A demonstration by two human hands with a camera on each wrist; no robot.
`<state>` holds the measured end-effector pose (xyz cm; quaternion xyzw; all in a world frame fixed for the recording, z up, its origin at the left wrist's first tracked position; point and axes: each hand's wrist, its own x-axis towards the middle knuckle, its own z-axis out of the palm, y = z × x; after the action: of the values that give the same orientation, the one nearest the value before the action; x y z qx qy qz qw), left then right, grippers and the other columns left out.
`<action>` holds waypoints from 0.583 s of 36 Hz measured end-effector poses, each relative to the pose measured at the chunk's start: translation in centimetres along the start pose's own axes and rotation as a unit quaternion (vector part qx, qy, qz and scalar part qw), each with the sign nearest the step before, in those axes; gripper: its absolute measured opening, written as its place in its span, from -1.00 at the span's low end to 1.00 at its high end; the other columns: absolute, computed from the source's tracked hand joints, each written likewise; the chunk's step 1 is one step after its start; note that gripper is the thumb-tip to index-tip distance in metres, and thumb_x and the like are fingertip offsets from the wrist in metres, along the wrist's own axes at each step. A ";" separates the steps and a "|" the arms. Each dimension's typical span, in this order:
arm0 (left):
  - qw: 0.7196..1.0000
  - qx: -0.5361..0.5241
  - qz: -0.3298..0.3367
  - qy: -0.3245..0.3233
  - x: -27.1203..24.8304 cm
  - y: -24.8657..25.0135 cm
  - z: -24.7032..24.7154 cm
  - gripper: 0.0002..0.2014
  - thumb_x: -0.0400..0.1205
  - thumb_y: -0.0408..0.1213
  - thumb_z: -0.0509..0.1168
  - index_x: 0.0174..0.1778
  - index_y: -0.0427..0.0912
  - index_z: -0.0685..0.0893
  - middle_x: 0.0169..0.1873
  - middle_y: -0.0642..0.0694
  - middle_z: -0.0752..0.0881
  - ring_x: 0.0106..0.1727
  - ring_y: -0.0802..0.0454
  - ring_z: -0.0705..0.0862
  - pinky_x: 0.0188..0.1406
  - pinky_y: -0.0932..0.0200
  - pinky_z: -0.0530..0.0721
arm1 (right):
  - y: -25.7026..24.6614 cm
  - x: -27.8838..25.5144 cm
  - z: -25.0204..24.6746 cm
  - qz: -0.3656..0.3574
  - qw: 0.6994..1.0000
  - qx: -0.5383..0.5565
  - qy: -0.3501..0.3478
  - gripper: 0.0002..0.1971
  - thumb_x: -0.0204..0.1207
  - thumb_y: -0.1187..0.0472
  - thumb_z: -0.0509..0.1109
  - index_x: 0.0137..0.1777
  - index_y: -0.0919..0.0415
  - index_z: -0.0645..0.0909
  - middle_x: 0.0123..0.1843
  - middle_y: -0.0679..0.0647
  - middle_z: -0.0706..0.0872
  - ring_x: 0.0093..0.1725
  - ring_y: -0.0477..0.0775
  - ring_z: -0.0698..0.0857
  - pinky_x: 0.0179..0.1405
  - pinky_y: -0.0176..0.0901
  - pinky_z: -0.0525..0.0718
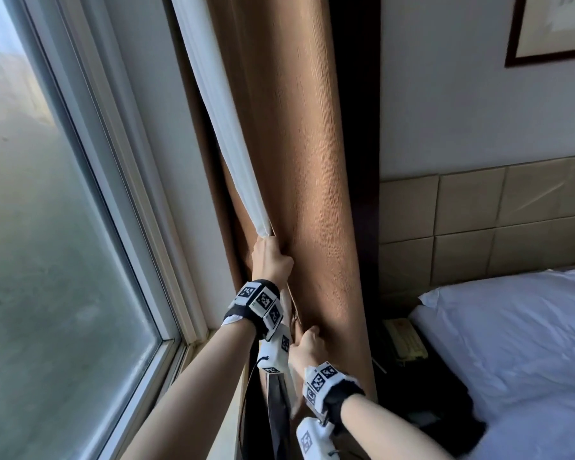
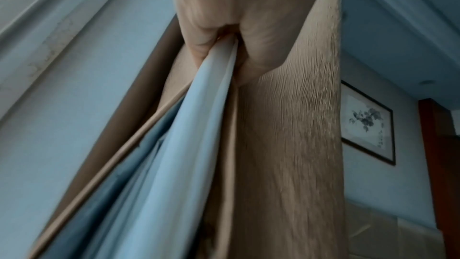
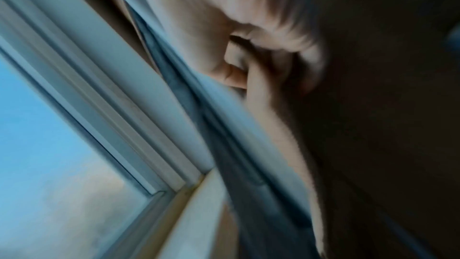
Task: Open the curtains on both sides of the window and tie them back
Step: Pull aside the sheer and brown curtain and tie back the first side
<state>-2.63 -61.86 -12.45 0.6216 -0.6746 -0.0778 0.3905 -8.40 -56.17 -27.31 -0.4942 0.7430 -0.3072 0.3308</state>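
With the textured brown fabric curtain and white sheer lining gathered beside the white-framed window, right-hand side drawn open, not yet tied; no tieback visible, other side unseen. Left hand fingers curled pinching the lining; right hand gripping a fold. White-sheeted bed, framed picture nearby.

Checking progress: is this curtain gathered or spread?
Gathered: the curtain hangs bunched beside bare window; no tie visible.
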 end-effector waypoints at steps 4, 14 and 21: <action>1.000 0.015 0.002 0.003 0.3 -1.0 -0.8 -0.88 0.36 -0.57 0.21 -0.36 -0.32 0.39 -0.04 -0.34 0.56 -0.01 -0.36 0.58 -0.12 0.00 0.55 | 2.1 1.6 -2.2 -0.073 0.996 -0.033 -0.026 -0.66 0.52 0.23 0.22 0.28 0.24 0.53 0.20 0.24 0.69 0.21 0.26 0.67 0.20 -0.05 0.62; 0.999 0.041 0.009 -0.002 0.9 -0.9 -0.7 -0.89 0.33 -0.53 0.22 -0.30 -0.30 0.45 0.00 -0.36 0.59 0.04 -0.40 0.61 -0.02 -0.08 0.66 | 2.1 2.1 -8.9 -0.195 0.972 0.023 -0.126 -0.67 0.13 0.53 0.02 -0.45 0.30 0.62 -0.59 0.04 0.63 -0.58 -0.10 0.58 -0.37 -0.06 0.65; 1.000 0.026 0.011 0.001 0.8 -1.1 -0.5 -0.91 0.32 -0.57 0.19 -0.38 -0.33 0.42 -0.08 -0.33 0.56 -0.07 -0.36 0.60 -0.11 -0.06 0.67 | 2.0 1.8 -7.0 -0.141 0.982 -0.042 -0.119 -0.23 0.31 -0.23 0.28 0.53 0.07 0.40 0.20 0.01 0.69 0.36 0.14 0.58 0.33 -0.11 0.47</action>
<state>-1.41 -62.62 -12.35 0.6244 -0.6825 -0.0556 0.3757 -15.53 -56.28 -25.12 -0.6407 0.6329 -0.2584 0.3494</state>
